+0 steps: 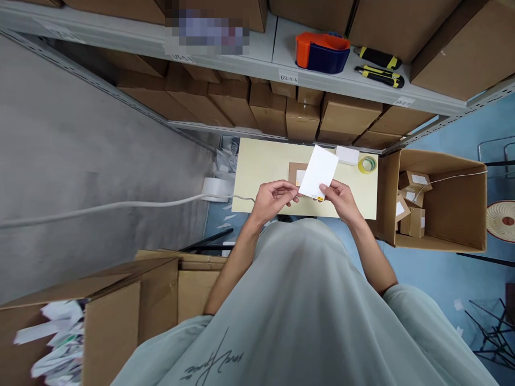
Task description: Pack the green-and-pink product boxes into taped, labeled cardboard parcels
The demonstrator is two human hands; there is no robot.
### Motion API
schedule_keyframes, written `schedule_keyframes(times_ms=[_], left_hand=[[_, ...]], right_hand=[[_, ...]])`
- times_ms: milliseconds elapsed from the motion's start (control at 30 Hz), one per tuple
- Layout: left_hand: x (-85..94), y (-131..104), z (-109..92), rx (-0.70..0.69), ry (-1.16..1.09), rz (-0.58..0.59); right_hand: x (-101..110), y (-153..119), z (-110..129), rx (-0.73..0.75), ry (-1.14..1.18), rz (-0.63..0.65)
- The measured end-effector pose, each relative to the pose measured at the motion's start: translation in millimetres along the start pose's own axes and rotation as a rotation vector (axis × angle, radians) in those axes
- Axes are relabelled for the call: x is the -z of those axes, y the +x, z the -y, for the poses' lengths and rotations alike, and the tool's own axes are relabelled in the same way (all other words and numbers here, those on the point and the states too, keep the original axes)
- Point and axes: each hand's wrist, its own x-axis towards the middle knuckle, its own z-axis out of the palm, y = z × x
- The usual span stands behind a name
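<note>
A white card or sheet [319, 170], with a small yellow mark at its lower edge, is tilted above the table. My right hand [340, 199] pinches its lower right side, thumb on top. Close to the card's lower left corner, my left hand [277, 199] has its fingers curled together; what lies between them, if anything, is too small to make out. Behind the card, a small brown carton [295, 169] with a white label is partly covered on the pale yellow table [261, 161].
White slips [347, 155] and a tape roll [367, 164] lie at the table's back right. An open carton [450, 236] holding several small boxes stands right. A shelf [257, 64] above carries cartons, an orange-and-blue tape dispenser [322, 52] and cutters [380, 76]. A cable [161, 205] crosses from the left.
</note>
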Motion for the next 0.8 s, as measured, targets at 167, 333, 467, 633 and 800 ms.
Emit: schedule_keyframes(times_ms=[167,333,467,633,800], left_hand=[[-2.6,-0.9,-2.0,-0.001,0.025,0.003],[-4.3,-0.7,-3.1,0.011,0.035,0.024],[-4.9,0.5,-3.8,0.015,0.039,0.028],[-5.0,2.3,-2.5,0.043,0.045,0.02],[-8.5,3.0,-1.7,0.021,0.026,0.051]], right_hand=[[2.8,-3.7,4.7,0.023,-0.027,0.017],[4.6,-3.2,8.0,0.026,-0.028,0.025],[4.8,-0.9,10.5,0.03,-0.015,0.03],[5.5,3.9,8.7,-0.002,0.021,0.053],[4.0,13.5,-5.6,-0.099,0.065,0.122]])
